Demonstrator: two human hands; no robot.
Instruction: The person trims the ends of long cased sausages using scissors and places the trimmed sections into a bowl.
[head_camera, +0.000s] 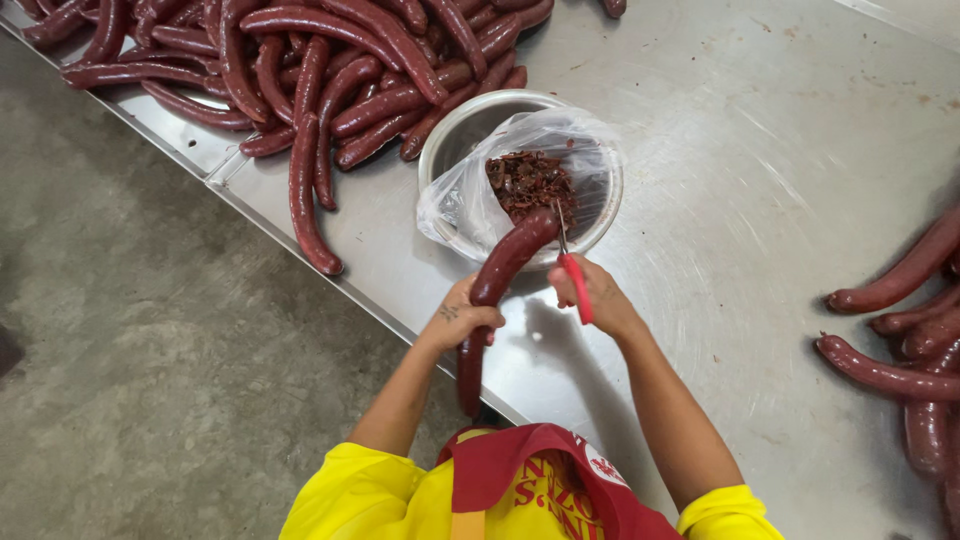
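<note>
The sausage (497, 275) was gripped mid-length in the left hand (462, 318), its top end over the bag-lined bowl (600, 215). The right hand (590, 292) was closed on red scissors (573, 280), blades at the tip, I think; it's blurry. Risk: a snip nicking the bag or fingers, or the tail end swinging off the table edge (400, 318). Plenty of bare steel to the right, piles (330, 70) crowded the left.

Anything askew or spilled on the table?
One sausage from the left pile lies with its end at the table edge, close to overhanging. Small dark specks mark the steel at top right. Trimmings sit inside the bagged bowl, not spilled.
</note>
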